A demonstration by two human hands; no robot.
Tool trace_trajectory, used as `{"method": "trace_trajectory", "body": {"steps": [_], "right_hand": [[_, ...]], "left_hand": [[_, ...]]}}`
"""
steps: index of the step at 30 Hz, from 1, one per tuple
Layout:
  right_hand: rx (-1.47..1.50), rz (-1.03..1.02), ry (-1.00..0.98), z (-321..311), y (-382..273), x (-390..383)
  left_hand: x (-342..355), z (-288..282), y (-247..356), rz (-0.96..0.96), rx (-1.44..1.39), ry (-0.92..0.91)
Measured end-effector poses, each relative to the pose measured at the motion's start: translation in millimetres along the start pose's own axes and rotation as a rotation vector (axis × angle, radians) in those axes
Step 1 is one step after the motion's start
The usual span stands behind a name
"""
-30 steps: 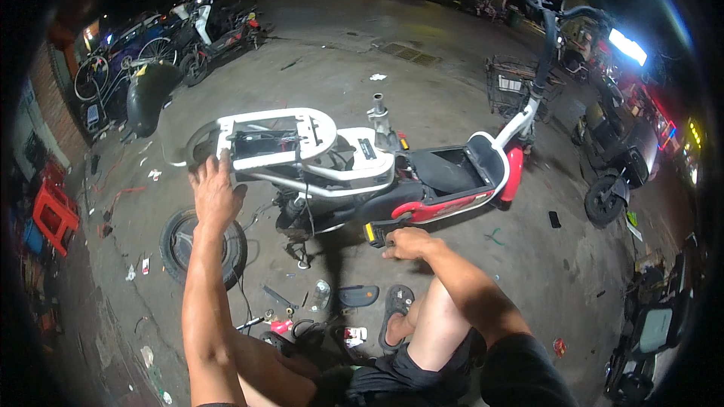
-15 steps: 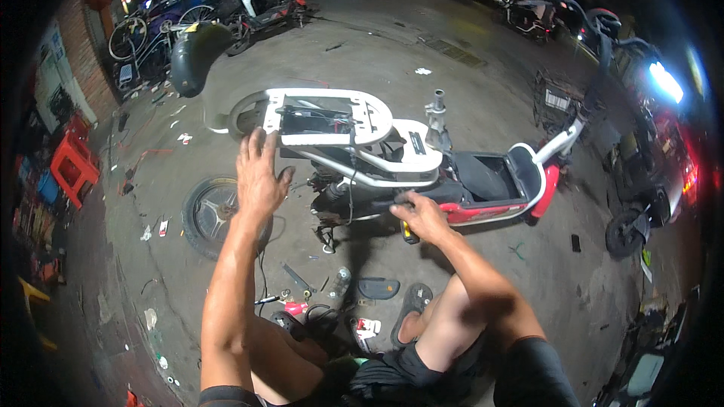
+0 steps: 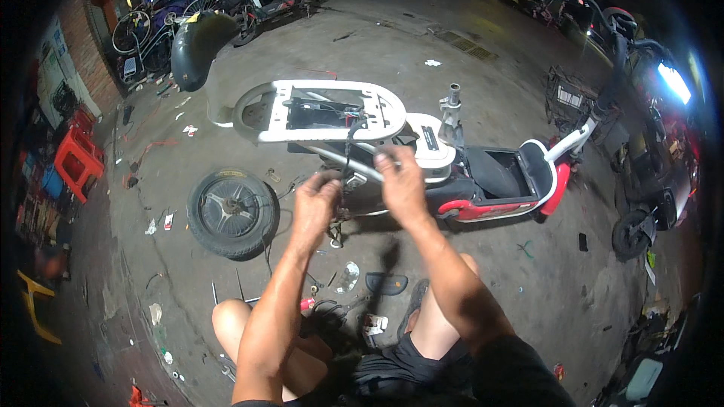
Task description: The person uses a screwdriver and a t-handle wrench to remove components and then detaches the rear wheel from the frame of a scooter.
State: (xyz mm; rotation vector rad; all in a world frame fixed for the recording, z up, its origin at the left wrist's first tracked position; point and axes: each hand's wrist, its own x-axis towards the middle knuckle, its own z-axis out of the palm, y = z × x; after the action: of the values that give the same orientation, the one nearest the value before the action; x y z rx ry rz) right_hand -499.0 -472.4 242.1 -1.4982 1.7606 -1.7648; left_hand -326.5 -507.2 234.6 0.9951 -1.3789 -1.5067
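A white and red electric scooter (image 3: 494,209) stands across the ground in front of me, with a white rear rack frame (image 3: 332,136). A black cable (image 3: 349,152) hangs down from the rack. My left hand (image 3: 318,197) is closed at this cable, its fingertips pinched around it below the rack. My right hand (image 3: 402,185) is just to the right, fingers curled beside the white frame tubes; what they hold, if anything, is hidden. A detached wheel (image 3: 232,212) with a black tyre lies flat on the ground left of my left hand.
An orange-red plastic stool (image 3: 78,162) stands at the left. Near my feet lie a dark half-round case (image 3: 386,283) and several small tools and scraps. Another scooter (image 3: 648,181) is parked at the right; bicycles (image 3: 139,34) stand at the back left.
My left hand has come down and right from the rack's rear edge to the cable, its fingers closing. My right hand has moved up and left; the yellow-and-black item by it is out of sight.
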Motion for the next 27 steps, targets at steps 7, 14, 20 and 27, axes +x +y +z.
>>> {"method": "trace_trajectory", "body": {"steps": [7, 14, 20, 27], "right_hand": [[-0.169, -0.074, -0.127, -2.7, 82.4, 76.6], [-0.495, 0.074, -0.411, -7.7, 98.5, 92.1], [-0.076, 0.169, -0.398, -0.4, 106.7, 115.2], [-0.089, 0.160, -0.282, -10.6, 93.6, 109.4]], "left_hand": [[21.8, 6.8, -4.5, 0.173, 0.555, 0.049], [25.0, 25.2, 28.3, -0.068, 0.104, -0.066], [68.1, -0.5, 101.8, 0.485, 1.084, 0.281], [132.3, 11.4, 126.1, 0.436, 1.424, 0.222]]}}
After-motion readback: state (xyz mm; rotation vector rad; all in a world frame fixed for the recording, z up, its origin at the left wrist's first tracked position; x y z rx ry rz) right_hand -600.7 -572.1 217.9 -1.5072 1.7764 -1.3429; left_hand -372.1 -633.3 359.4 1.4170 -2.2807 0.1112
